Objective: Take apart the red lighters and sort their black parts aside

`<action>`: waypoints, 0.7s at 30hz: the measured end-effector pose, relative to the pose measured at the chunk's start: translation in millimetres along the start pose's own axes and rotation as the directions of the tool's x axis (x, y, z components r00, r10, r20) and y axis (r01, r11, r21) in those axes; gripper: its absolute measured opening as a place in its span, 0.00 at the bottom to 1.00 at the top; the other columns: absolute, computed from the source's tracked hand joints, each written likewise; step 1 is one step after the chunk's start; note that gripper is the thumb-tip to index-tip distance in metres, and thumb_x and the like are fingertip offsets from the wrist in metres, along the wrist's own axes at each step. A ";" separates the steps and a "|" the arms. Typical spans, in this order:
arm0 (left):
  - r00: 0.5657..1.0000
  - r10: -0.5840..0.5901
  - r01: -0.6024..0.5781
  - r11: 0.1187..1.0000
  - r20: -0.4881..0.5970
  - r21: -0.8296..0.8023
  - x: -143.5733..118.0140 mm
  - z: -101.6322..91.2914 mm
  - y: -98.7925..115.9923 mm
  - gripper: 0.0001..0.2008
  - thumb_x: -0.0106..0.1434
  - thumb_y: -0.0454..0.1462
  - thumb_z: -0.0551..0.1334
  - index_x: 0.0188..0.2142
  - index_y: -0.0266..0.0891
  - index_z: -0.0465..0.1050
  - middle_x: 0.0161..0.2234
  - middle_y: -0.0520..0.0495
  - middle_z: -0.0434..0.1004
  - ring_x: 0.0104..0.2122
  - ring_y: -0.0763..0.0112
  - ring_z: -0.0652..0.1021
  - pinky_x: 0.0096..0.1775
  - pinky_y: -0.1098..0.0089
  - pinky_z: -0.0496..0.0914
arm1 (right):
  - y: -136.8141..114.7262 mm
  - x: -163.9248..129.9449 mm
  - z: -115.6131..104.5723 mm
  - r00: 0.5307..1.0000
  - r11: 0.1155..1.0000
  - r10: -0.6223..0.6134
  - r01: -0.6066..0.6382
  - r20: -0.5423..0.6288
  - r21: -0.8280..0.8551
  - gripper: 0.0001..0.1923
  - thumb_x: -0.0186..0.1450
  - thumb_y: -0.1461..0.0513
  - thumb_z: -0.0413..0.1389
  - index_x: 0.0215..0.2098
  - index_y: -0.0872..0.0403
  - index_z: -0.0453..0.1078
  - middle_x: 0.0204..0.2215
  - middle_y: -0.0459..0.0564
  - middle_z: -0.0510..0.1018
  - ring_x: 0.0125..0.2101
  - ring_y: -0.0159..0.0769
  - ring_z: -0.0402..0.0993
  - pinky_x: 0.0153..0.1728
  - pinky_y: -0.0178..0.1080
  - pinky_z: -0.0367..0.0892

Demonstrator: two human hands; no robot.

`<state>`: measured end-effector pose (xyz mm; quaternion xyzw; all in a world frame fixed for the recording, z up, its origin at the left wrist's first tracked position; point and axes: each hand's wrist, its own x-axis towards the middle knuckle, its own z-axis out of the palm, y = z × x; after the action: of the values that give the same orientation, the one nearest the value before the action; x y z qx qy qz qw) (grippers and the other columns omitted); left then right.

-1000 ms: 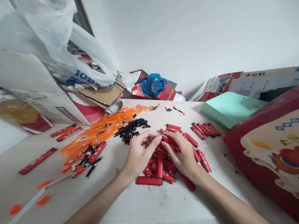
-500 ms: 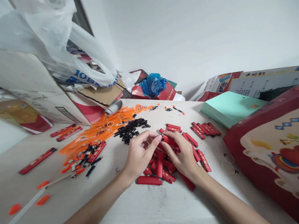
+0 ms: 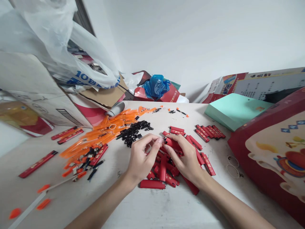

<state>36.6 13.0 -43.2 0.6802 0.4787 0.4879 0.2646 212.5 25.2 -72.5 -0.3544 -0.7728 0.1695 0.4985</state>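
Observation:
My right hand (image 3: 184,156) is closed round a red flat case (image 3: 173,143), whose black-tipped end points toward my left hand. My left hand (image 3: 143,156) is in a pinch just left of that end. Whatever sits between its thumb and forefinger is too small or hidden to make out. Under and around both hands lies a pile of red cases (image 3: 163,168), some with gold print. A heap of small black parts (image 3: 134,132) lies beyond my left hand.
Orange translucent sleeves (image 3: 95,136) spread across the left of the white table (image 3: 181,210). Several red cases (image 3: 211,132) lie in a row at the right, near a mint-green box (image 3: 235,111). Cartons (image 3: 40,89) and a plastic bag (image 3: 95,73) stand at the left.
My left thumb and forefinger have shifted slightly left, away from the case's black end, which shows a little more. My right hand has hardly moved.

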 end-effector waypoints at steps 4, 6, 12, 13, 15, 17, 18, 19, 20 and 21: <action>1.000 0.018 -0.018 1.000 -0.021 -0.015 -0.2 -0.9 -0.9 0.09 0.71 0.39 0.59 0.36 0.39 0.74 0.31 0.50 0.78 0.30 0.71 0.74 0.32 0.69 0.67 | 0.2 -0.5 -0.1 1.000 1.000 0.006 -0.006 -0.003 0.007 0.15 0.72 0.62 0.56 0.57 0.51 0.68 0.48 0.54 0.80 0.47 0.43 0.79 0.48 0.46 0.74; 0.999 0.041 -0.042 0.999 -0.028 -0.010 -0.3 -0.5 -0.1 0.07 0.70 0.38 0.60 0.36 0.40 0.74 0.32 0.50 0.78 0.30 0.71 0.75 0.33 0.70 0.68 | 0.5 -0.4 0.2 1.000 1.000 0.016 -0.016 0.003 0.011 0.15 0.72 0.62 0.56 0.57 0.51 0.69 0.48 0.54 0.80 0.47 0.43 0.79 0.48 0.46 0.74; 0.992 0.117 -0.118 0.993 -0.040 -0.013 -1.8 2.1 2.8 0.02 0.68 0.34 0.62 0.37 0.39 0.74 0.33 0.52 0.77 0.29 0.74 0.74 0.33 0.73 0.69 | 1.4 0.1 0.8 0.999 0.996 0.050 -0.051 0.021 0.067 0.15 0.73 0.61 0.56 0.57 0.51 0.69 0.50 0.54 0.80 0.49 0.42 0.78 0.51 0.46 0.73; 0.992 0.120 -0.121 0.993 -0.041 -0.015 -2.1 2.4 3.0 0.02 0.68 0.34 0.62 0.37 0.39 0.74 0.33 0.52 0.77 0.29 0.75 0.74 0.33 0.73 0.69 | 1.4 -0.2 0.8 0.997 0.994 0.068 -0.070 0.028 0.089 0.15 0.73 0.61 0.56 0.58 0.50 0.69 0.51 0.54 0.80 0.50 0.42 0.78 0.52 0.45 0.72; 0.992 0.120 -0.121 0.992 -0.047 -0.018 -2.7 2.8 3.1 0.01 0.68 0.34 0.62 0.38 0.39 0.74 0.33 0.52 0.77 0.30 0.75 0.74 0.33 0.74 0.70 | 1.6 -1.6 0.8 0.994 0.986 0.097 -0.103 0.046 0.133 0.15 0.73 0.60 0.55 0.58 0.50 0.69 0.52 0.53 0.80 0.51 0.41 0.77 0.53 0.44 0.71; 0.991 0.120 -0.122 0.992 -0.053 -0.022 -3.2 2.9 3.5 0.01 0.68 0.34 0.62 0.38 0.40 0.73 0.33 0.52 0.76 0.30 0.76 0.75 0.34 0.74 0.70 | 1.9 -3.5 1.0 0.992 0.978 0.110 -0.120 0.067 0.171 0.15 0.74 0.60 0.53 0.58 0.50 0.69 0.52 0.52 0.80 0.52 0.40 0.77 0.53 0.43 0.71; 0.991 0.120 -0.122 0.992 -0.056 -0.024 -3.4 2.9 3.8 0.01 0.68 0.34 0.63 0.38 0.40 0.73 0.33 0.52 0.76 0.30 0.76 0.75 0.34 0.74 0.70 | 2.1 -4.4 1.0 0.991 0.975 0.111 -0.123 0.077 0.185 0.14 0.75 0.60 0.53 0.58 0.49 0.69 0.52 0.51 0.80 0.51 0.39 0.77 0.53 0.42 0.71; 0.991 0.121 -0.123 0.992 -0.060 -0.025 -3.6 2.8 4.2 0.01 0.68 0.33 0.63 0.38 0.40 0.73 0.33 0.52 0.76 0.30 0.75 0.75 0.34 0.74 0.70 | 2.2 -5.3 1.1 0.990 0.972 0.111 -0.126 0.085 0.197 0.14 0.75 0.60 0.52 0.58 0.49 0.69 0.52 0.51 0.80 0.51 0.39 0.77 0.53 0.41 0.71; 0.990 0.122 -0.124 0.992 -0.064 -0.026 -3.8 2.8 4.6 0.01 0.67 0.33 0.63 0.38 0.40 0.73 0.33 0.52 0.76 0.30 0.75 0.75 0.34 0.74 0.70 | 2.3 -5.9 1.2 0.989 0.970 0.112 -0.129 0.092 0.206 0.14 0.75 0.60 0.52 0.58 0.49 0.69 0.51 0.50 0.80 0.51 0.39 0.77 0.53 0.41 0.70; 0.990 0.125 -0.127 0.992 -0.068 -0.027 -3.9 2.8 4.9 0.01 0.67 0.33 0.63 0.39 0.40 0.73 0.33 0.53 0.76 0.30 0.75 0.75 0.34 0.74 0.70 | 2.4 -6.3 1.2 0.989 0.968 0.115 -0.133 0.098 0.211 0.14 0.76 0.60 0.51 0.58 0.48 0.69 0.51 0.50 0.80 0.51 0.38 0.77 0.53 0.41 0.70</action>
<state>40.8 7.7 -41.8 0.6883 0.4356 0.5333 0.2281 214.0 22.4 -78.6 -0.3381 -0.7465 0.2984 0.4892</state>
